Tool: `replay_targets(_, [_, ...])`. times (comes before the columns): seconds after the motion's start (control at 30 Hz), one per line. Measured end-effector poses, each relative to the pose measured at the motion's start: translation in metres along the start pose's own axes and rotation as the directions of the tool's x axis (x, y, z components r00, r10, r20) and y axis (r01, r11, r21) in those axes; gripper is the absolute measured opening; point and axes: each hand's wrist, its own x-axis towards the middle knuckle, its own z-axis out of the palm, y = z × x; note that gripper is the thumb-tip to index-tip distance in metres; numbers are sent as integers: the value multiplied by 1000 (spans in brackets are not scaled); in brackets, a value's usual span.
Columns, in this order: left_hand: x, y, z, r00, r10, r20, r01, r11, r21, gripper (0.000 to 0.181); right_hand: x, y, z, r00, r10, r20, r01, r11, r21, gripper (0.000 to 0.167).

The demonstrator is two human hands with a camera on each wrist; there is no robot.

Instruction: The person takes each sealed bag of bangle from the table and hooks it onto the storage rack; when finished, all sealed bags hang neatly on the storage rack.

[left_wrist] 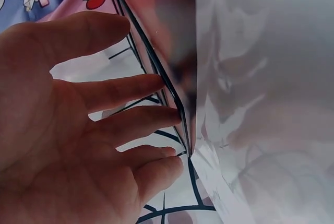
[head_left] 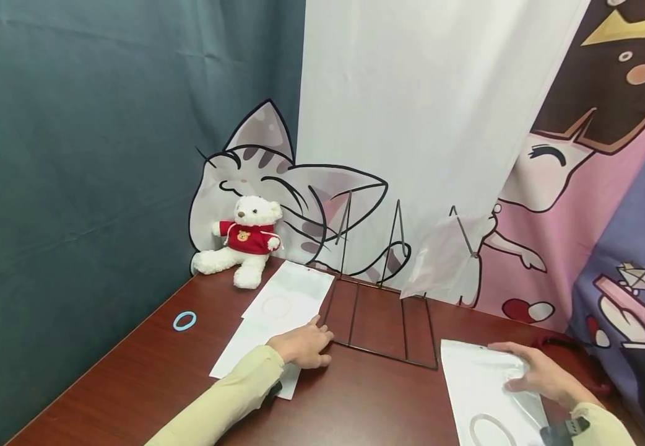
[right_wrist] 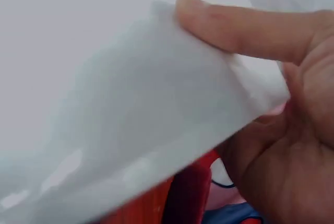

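Observation:
My left hand [head_left: 303, 347], fingers spread, is over white plastic bags [head_left: 294, 282] at the left front corner of a black wire rack [head_left: 378, 353]. In the left wrist view its fingertips lie along the rack's wire [left_wrist: 151, 51], with nothing gripped; contact is hard to tell. On the right, my right hand [head_left: 542, 371] pinches the edge of another white plastic bag [head_left: 470, 378]. The right wrist view has the thumb [right_wrist: 235, 31] on top of that bag and the other fingers partly hidden under it. A pale ring shape [head_left: 492, 430] shows on the bag's lower part.
A translucent bag [head_left: 439, 260] leans upright in the rack's right side. The white teddy bear [head_left: 250, 241] in a red top sits at the back left. A blue ring [head_left: 184, 321] lies on the brown table [head_left: 133, 384]. Printed curtains [head_left: 411, 93] stand behind the table.

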Motion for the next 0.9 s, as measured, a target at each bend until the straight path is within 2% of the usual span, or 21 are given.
replay_targets(0.07, [0,-2,-1,1000,-1,-2,1,1000,-5,53,-4,-4,-1,999,-9,-46,13,996,85,77])
replay_targets(0.17, [0,-4,-1,1000,2,-4,-2,1000,-15,54,-11,-12,-1,995,11,-99,4,989,147,74])
replay_targets(0.27, [1,-4,1,1000,1,-10,-1,999,-33,54,-18,-20,2,989,-30,-144,50,989,139,69])
replay_targets(0.47, [-1,-1,5,1000,-5,-14,4,999,-42,54,-29,-46,7,955,-73,-286,89,995,42,68])
replay_targets(0.57, [-2,-1,5,1000,-13,-16,12,999,-47,53,-32,-68,6,922,-98,-374,109,994,8,60])
replay_targets(0.67, [-3,-1,5,1000,-12,-17,12,999,-33,53,-35,-92,6,872,-143,-468,151,988,-20,50])
replay_targets(0.73, [-4,-1,5,1000,-12,-12,11,1000,-25,54,-37,-107,6,847,-160,-508,175,984,-19,46])
replay_targets(0.9, [-2,2,4,1000,-9,1,9,1000,-1,56,-38,-134,5,812,-186,-554,237,971,22,46])
